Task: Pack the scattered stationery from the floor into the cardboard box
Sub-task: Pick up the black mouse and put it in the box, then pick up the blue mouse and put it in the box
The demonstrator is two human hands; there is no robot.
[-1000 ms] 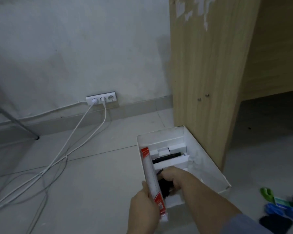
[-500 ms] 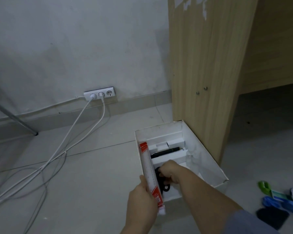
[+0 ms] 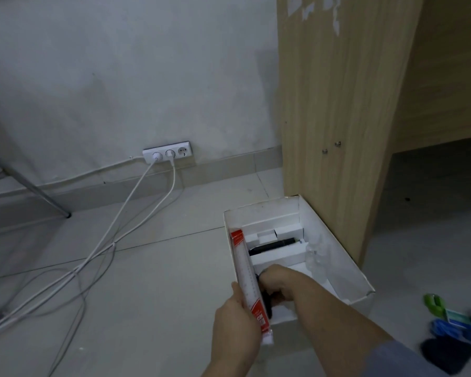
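Note:
A white cardboard box (image 3: pixel 337 257) sits open on the floor beside a wooden desk panel. My left hand (image 3: pixel 235 322) grips a long ruler (image 3: pixel 246 273) in a red-and-clear sleeve, laid along the box's left wall. My right hand (image 3: pixel 279 282) reaches down into the box with its fingers curled round a small black object (image 3: pixel 267 300), mostly hidden. A black pen (image 3: pixel 275 244) lies among white inserts at the far end of the box.
Loose stationery lies on the floor at the right: a green item (image 3: pixel 434 302), blue items (image 3: pixel 452 329) and a dark flat piece (image 3: pixel 446 355). White cables (image 3: pixel 114 240) run from a wall socket (image 3: pixel 166 152). The wooden desk panel (image 3: pixel 337 118) stands right of the box.
My right hand has pushed the black object a little deeper into the box. The ruler stays in my left hand against the box's left wall.

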